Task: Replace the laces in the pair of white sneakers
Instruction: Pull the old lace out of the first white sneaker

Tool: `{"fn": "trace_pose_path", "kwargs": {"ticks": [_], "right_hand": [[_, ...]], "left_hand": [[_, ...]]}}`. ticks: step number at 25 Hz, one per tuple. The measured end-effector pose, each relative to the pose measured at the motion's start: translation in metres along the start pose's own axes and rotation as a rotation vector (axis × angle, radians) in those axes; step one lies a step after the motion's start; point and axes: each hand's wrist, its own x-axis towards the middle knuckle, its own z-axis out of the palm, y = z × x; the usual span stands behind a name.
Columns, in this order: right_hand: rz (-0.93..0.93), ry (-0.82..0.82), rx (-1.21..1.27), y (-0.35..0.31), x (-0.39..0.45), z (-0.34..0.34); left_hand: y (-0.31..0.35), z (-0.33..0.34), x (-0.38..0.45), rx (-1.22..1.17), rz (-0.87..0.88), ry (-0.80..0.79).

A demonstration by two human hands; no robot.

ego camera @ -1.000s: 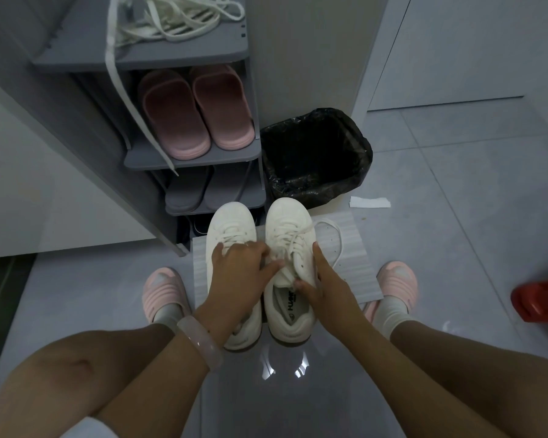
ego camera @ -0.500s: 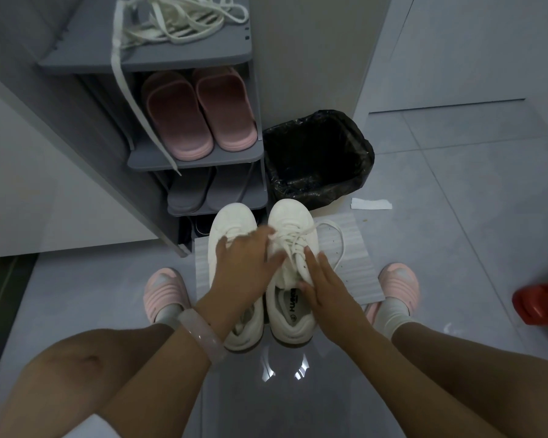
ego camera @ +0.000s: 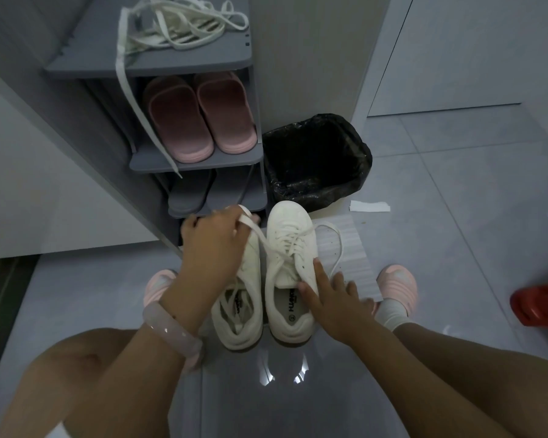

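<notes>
Insole of the right sneaker (ego camera: 290,273): printed dark lettering, of which "HUA" is legible before the right hand (ego camera: 336,301) covers the rest, with a small circled mark beneath it. Insole print of the left sneaker (ego camera: 239,305): too small to read.

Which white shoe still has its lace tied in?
The right sneaker, held by the right hand; its lace crisscrosses. The left sneaker beside it shows none.

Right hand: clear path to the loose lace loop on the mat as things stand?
Probably yes. The right hand rests on the right sneaker with straight fingers, holding nothing. The loose lace loop lies on the mat just ahead of it, with nothing lying over it.
</notes>
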Motion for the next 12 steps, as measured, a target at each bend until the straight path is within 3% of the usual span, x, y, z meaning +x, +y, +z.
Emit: {"fn": "trace_pose_path", "kwargs": {"ticks": [2, 4, 12], "right_hand": [[-0.002, 0.005, -0.001, 0.0, 0.0, -0.001], [-0.003, 0.012, 0.005, 0.0, 0.0, 0.0], [-0.001, 0.017, 0.036, -0.001, 0.003, 0.001]], "left_hand": [[0.003, 0.015, -0.008, 0.119, -0.078, -0.348], [0.006, 0.037, -0.018, 0.105, -0.072, -0.463], [0.01, 0.061, -0.027, -0.122, 0.027, -0.16]]}}
